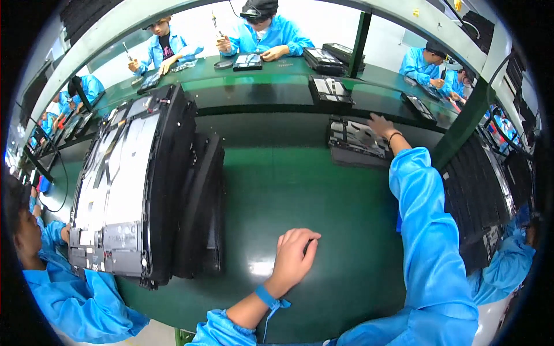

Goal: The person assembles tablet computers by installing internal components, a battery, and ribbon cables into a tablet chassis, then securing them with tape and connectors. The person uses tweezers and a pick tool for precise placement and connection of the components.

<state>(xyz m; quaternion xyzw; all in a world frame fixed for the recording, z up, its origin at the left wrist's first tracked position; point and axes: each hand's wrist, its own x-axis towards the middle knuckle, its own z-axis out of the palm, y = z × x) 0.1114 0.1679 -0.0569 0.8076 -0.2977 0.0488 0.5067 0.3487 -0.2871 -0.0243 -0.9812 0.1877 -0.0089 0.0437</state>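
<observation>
Green, glossy matting covers the long surface (323, 190) of a busy assembly room, with workers in blue smocks seated along the far side and at both ends. From my remote view I see the left hand (293, 256) resting palm down on the bare mat near the body, fingers loosely spread, holding nothing; a blue strap circles its wrist. The right hand (381, 125) is stretched far across the surface, sleeve in shiny blue fabric, its fingers laid on the far edge of an open laptop chassis (358, 143). I cannot tell whether that grip is closed on the edge or only touching it. The chassis lies flat at far right of centre, dark plastic with pale metal parts showing inside.

I judge this to be the fetching step: the next move calls for a firm hold on the chassis rim and a level pull toward the near side.

At left stands a stack of chassis on edge (144, 184), black shells with silvery inner plates, flat and rectangular.
</observation>
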